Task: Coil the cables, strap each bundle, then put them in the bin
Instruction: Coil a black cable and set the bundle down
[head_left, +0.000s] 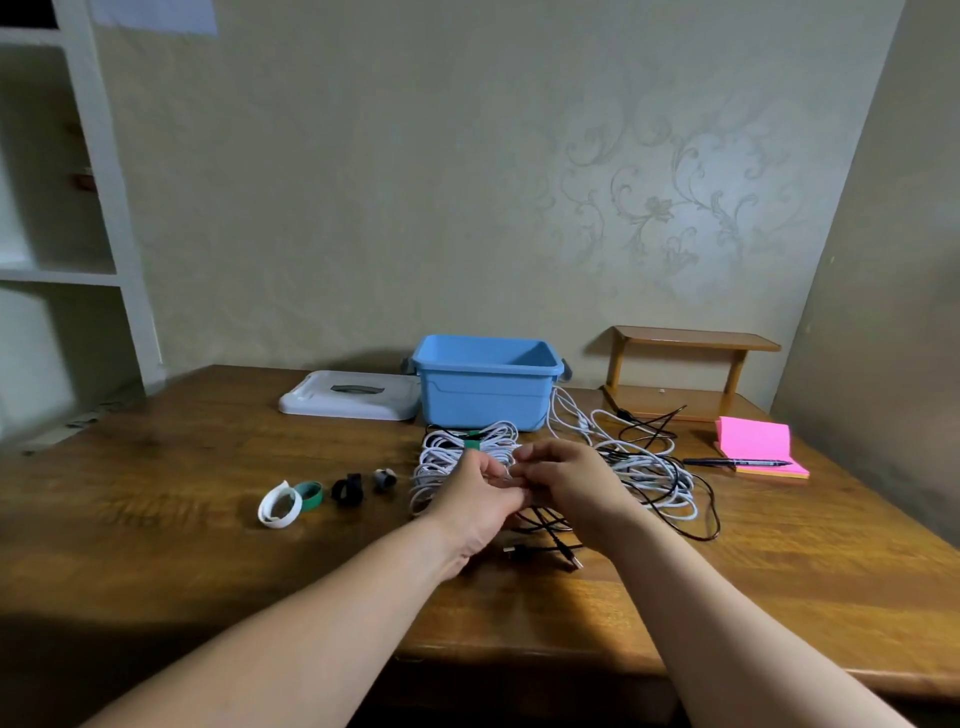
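Left hand and right hand meet with fingers curled, both pinching what looks like a white cable strand, right over the green-strapped bundle in front of the blue bin. Risk imo: the loose tangle is mixed with black cable, so a tug could snag it and drag everything across the bench.

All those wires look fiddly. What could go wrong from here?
Loose white cable and black cable lie tangled at the right; pulling one may drag or knot the other. The tangle lies near the pen on the pink notes; a tug might knock it. The straps sit left of the left hand, so a coil could spring open during the reach.
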